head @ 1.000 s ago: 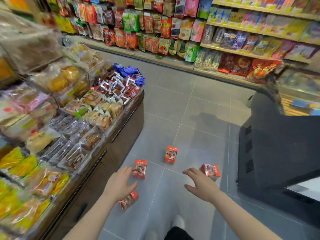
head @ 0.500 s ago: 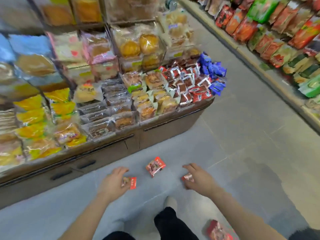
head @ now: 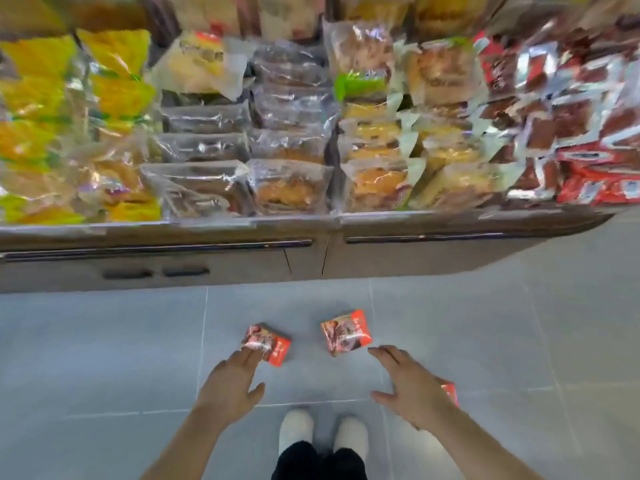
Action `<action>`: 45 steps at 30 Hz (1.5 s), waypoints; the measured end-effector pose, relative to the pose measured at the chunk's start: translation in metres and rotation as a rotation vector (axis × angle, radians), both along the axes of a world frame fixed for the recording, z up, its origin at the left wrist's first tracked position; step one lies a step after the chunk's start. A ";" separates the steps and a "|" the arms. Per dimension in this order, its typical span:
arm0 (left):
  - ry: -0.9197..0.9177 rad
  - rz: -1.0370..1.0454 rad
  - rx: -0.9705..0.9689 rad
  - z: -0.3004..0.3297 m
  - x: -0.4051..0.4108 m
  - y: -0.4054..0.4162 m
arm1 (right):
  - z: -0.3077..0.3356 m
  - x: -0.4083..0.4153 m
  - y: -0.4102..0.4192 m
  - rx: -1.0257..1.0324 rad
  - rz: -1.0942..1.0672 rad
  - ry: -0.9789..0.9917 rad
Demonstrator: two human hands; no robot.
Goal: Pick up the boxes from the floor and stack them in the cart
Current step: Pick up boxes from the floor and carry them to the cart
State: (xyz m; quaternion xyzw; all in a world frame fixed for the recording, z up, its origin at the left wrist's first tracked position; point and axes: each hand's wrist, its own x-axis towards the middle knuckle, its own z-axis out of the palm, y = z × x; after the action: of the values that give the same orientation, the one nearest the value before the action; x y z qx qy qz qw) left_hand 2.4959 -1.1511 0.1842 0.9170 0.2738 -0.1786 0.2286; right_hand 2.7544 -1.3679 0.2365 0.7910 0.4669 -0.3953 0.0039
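I've turned to face the shelf; my left hand (head: 232, 388) now touches one box (head: 267, 344), right hand (head: 412, 386) spread open beside another box (head: 345, 332), neither lifted yet

a display stand (head: 311, 258) is spanning the far side of the view, with wrapped packets (head: 287, 181) lying in rows on its top. the floor (head: 104, 341) is lying in front of the stand. two boxes are resting on the floor between the stand and the person: the left box (head: 268, 342) and, apart from it to the right, the middle box (head: 346, 332). a third box (head: 451, 393) is lying nearer the person, partly hidden behind the right hand (head: 412, 386). the left hand (head: 230, 389) is reaching forward, its fingertips (head: 254, 355) lying over the left box's near edge. the right hand's fingertips are lying just beside the middle box. two feet (head: 323, 434) are standing on the floor between the forearms.
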 end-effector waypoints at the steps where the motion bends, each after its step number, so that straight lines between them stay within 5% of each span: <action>1: 0.010 -0.041 0.039 -0.024 0.003 0.000 | -0.028 0.001 0.003 0.006 0.007 0.012; 9: 0.021 -0.066 0.076 -0.212 -0.003 -0.001 | -0.243 0.002 0.029 0.045 0.150 0.010; 13: 0.051 -0.266 0.209 -0.295 -0.007 0.012 | -0.347 0.005 0.051 0.164 0.356 -0.136; 21: -0.027 -0.356 0.355 -0.363 0.010 0.026 | -0.416 0.019 0.091 0.175 0.574 -0.329; 27: -0.124 -0.170 0.255 -0.285 0.001 0.017 | -0.341 0.018 0.082 0.213 0.356 -0.293; 38: -0.032 0.224 0.207 0.057 -0.037 -0.008 | 0.004 -0.011 0.112 0.226 0.254 -0.093; 45: -0.125 0.560 0.244 0.207 -0.081 -0.049 | 0.157 -0.050 0.112 0.379 0.261 0.015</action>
State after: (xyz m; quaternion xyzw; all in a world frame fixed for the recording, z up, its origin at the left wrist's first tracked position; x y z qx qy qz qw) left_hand 2.4147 -1.1999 0.3911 0.8357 0.5208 -0.0175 0.1734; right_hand 2.7046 -1.2559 0.3938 0.7074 0.6313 -0.3026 -0.0972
